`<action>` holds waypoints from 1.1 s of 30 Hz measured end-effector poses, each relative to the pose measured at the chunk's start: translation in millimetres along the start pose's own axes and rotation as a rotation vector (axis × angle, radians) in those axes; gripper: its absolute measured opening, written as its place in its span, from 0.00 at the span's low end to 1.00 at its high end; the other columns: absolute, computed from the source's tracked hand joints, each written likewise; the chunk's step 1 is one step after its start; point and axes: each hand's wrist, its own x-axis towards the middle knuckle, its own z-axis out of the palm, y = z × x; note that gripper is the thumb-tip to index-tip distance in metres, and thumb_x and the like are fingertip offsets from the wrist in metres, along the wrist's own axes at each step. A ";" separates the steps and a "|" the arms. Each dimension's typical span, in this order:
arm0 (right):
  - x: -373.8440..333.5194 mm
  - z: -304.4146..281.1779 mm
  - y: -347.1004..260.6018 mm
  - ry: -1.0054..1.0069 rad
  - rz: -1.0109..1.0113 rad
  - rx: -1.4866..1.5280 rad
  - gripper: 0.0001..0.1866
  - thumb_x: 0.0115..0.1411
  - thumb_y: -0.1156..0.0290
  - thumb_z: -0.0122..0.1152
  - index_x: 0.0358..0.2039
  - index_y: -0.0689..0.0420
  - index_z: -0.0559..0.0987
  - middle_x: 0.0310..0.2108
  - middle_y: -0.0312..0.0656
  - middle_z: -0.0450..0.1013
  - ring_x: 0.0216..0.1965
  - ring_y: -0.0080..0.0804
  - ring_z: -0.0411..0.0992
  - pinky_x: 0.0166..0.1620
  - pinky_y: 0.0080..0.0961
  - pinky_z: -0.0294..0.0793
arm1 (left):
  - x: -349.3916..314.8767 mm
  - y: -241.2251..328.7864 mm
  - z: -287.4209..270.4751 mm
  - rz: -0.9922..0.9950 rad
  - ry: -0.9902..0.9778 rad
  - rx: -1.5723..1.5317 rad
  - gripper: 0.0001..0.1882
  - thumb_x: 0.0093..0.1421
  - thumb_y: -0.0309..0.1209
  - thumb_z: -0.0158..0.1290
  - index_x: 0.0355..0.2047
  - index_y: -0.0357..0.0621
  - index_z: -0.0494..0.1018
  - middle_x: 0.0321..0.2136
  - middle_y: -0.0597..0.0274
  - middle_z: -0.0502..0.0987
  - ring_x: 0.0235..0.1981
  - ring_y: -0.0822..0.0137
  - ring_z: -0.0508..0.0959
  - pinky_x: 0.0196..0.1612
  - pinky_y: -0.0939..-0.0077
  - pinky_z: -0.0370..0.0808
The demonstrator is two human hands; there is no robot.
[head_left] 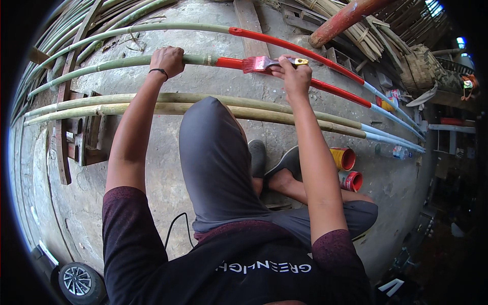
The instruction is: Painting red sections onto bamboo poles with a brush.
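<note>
A long bamboo pole (pixel 122 62) runs across in front of me, bare green on the left, red in the middle, light blue at its right end. My left hand (pixel 168 61) is closed round its green part. In my right hand (pixel 294 75) is a paintbrush (pixel 274 63) with a metal ferrule and red-soaked bristles, which lie against the pole near the edge of the red. Beyond it lies a second pole (pixel 295 44), also green, red and blue. Nearer to me are two poles (pixel 264 115) with bare tan lengths and light blue right ends.
Two open paint cans, one yellow (pixel 343 158) and one red-rimmed (pixel 351 180), stand right of my feet. A wooden support (pixel 63 122) crosses under the poles at left. Bamboo is piled at far left; a red post (pixel 345 24) slants at far right. A wheel (pixel 81 282) sits lower left.
</note>
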 end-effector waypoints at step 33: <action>-55.1 -92.7 -13.0 0.242 -0.497 -0.524 0.07 0.62 0.70 0.61 0.34 0.59 0.81 0.26 0.41 0.79 0.28 0.26 0.79 0.32 0.23 0.76 | -36.8 15.5 1.4 0.014 0.183 0.010 0.10 0.53 0.32 0.58 0.35 0.48 0.71 0.35 0.60 0.74 0.44 0.58 0.75 0.48 0.54 0.65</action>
